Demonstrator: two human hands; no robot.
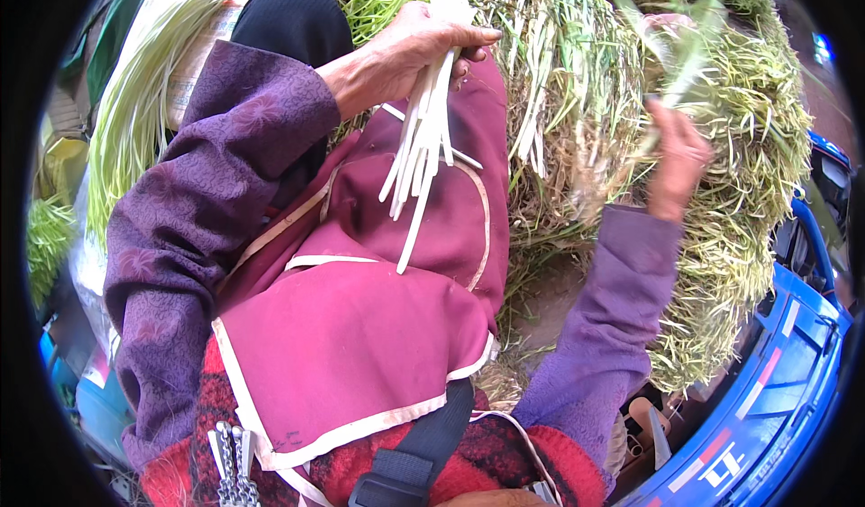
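Note:
My left hand (405,61) is closed around a bunch of long, white-stemmed greens (423,146). Their pale stem ends hang down over my lap, and the upper part bends away behind the hand. Off to the right, my right hand (678,160) is raised over the heaped greens, its fingers curled and blurred by motion. Smeared green stalks (689,61) stick up from it and seem to be gripped there. The maroon apron (360,354) covers my lap, and a loose white stem (468,158) lies on it.
Long greens with white stems (568,47) lie in a heap beyond my knees. A thick pile of yellowish-green cuttings (748,164) fills the right. More pale greens (149,101) lie at the left beside a sack. A blue vehicle body (757,390) curves along the lower right.

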